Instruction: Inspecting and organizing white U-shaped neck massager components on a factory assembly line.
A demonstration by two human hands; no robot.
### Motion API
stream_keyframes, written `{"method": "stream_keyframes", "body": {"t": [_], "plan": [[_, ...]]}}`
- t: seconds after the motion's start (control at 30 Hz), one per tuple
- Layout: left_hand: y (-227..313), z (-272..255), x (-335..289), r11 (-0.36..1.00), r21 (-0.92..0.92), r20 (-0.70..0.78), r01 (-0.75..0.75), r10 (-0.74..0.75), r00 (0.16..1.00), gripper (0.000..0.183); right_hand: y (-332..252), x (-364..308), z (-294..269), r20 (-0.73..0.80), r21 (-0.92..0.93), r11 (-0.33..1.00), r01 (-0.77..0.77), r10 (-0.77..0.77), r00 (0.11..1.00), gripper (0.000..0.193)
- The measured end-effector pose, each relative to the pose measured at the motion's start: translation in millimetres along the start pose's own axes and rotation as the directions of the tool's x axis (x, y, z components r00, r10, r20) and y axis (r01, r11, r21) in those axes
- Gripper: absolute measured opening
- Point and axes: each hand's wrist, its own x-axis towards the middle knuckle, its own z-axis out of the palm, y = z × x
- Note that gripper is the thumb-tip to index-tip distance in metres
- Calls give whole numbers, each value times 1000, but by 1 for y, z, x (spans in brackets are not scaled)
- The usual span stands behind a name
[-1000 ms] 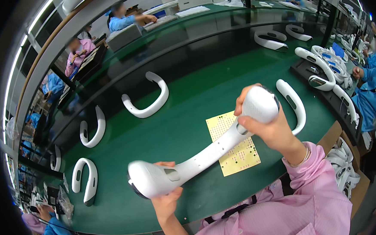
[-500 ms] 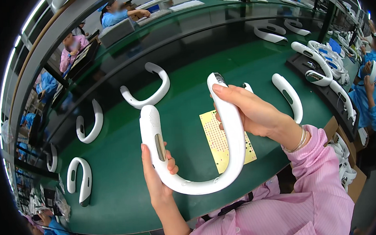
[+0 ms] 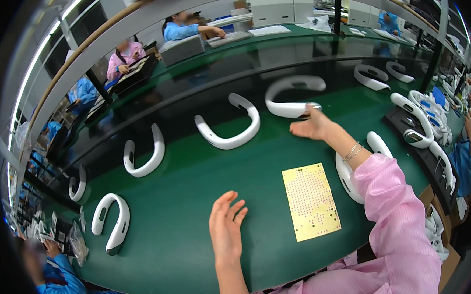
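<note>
My left hand [image 3: 228, 228] is raised over the green table, palm turned inward, fingers loosely curled and apart, holding nothing. Farther off, my right hand [image 3: 315, 125] reaches to the near end of a white U-shaped neckband device [image 3: 284, 108] at the table's far side. Its thumb stands away from the device, while the other fingers are partly hidden at that end. The device's upper arm is blurred. Between my forearms lies a yellow dotted sheet [image 3: 311, 201]. Partly behind my right sleeve is another white neckband [image 3: 347, 179].
Several more neckbands lie around, one far centre [image 3: 232, 142], one to its left [image 3: 146, 167], one near left [image 3: 122, 221]. A black tray [image 3: 416, 144] with white devices stands at right. A dark strip [image 3: 178, 91] runs along the far side. Co-workers sit around.
The neckband device that both hands held up is now at the table's far side by my right hand. My left hand has let go. The view has shifted.
</note>
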Motion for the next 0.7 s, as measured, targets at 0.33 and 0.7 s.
{"method": "stream_keyframes", "body": {"t": [0.33, 0.7], "plan": [[5, 1, 0, 962, 242, -57, -126, 144, 988, 18, 60, 49, 87, 831, -543, -524, 656, -222, 510, 37], [71, -5, -27, 469, 501, 775, -727, 131, 618, 51, -2, -189, 56, 990, -78, 237, 968, 133, 48, 45]]}}
